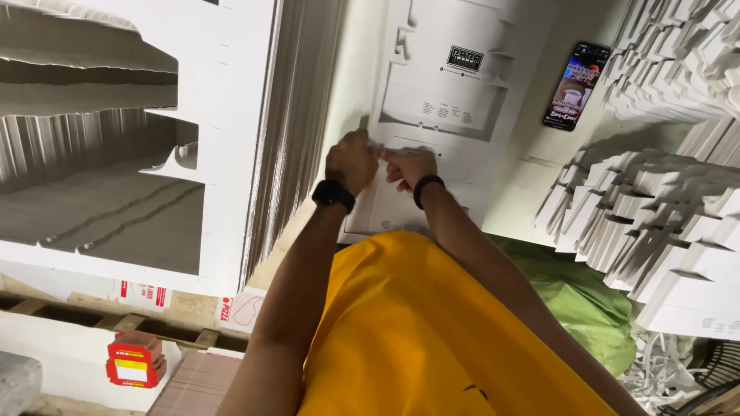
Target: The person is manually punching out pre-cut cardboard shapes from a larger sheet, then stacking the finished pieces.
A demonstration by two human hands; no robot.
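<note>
The work surface (539, 185) is a pale tabletop crowded on three sides. A tall stack of flat white cardboard sheets (231, 115) with die-cut openings fills the left; its layered edge runs down just left of the hands. Fanned piles of cut white blanks (655, 223) occupy the right, and more piles (678, 62) fill the far right corner. Open tabletop remains only in a narrow strip between the central sheet and the right-hand piles.

A die-cut white carton blank (455, 85) with a dark printed panel lies flat in the centre, reaching from the hands to the far edge. A smartphone (576, 86) with a lit screen lies just right of it.

The left hand (352, 160), closed into a fist with a dark watch at the wrist, presses on the near left edge of the blank. The right hand (410, 166), wearing a dark band, pinches a small tab of the blank with fingers curled. The two hands almost touch.

A green plastic bag (593, 300) sits near right, beside the person's yellow shirt (416, 331). A red box (136, 360) lies near left.
</note>
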